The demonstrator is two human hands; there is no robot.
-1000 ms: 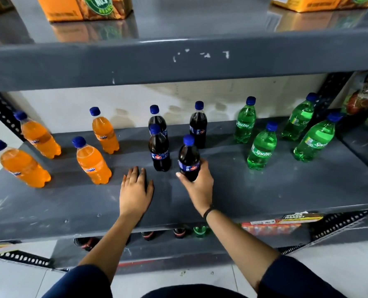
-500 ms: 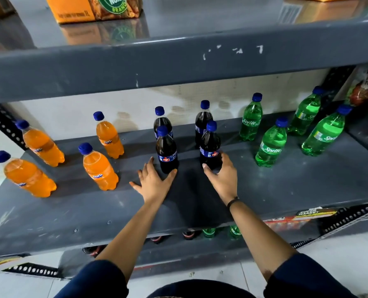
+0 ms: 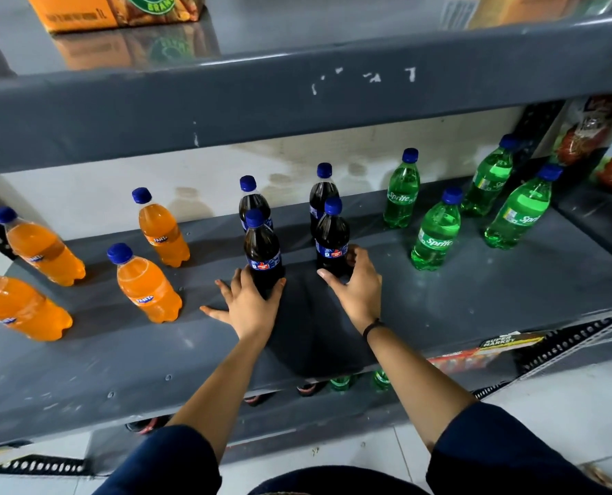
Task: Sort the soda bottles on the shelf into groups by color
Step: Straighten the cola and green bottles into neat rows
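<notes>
Four dark cola bottles are standing in a square at the middle of the grey shelf (image 3: 440, 309). The left hand (image 3: 249, 303) is cupping the front-left cola bottle (image 3: 262, 257) at its base, its grip half closed around it. The right hand (image 3: 356, 285) is wrapping the base of the front-right cola bottle (image 3: 332, 241), thumb in front, fingers behind. Four orange bottles (image 3: 147, 284) are standing toward the shelf's left end, four green bottles (image 3: 436, 234) toward its right end.
</notes>
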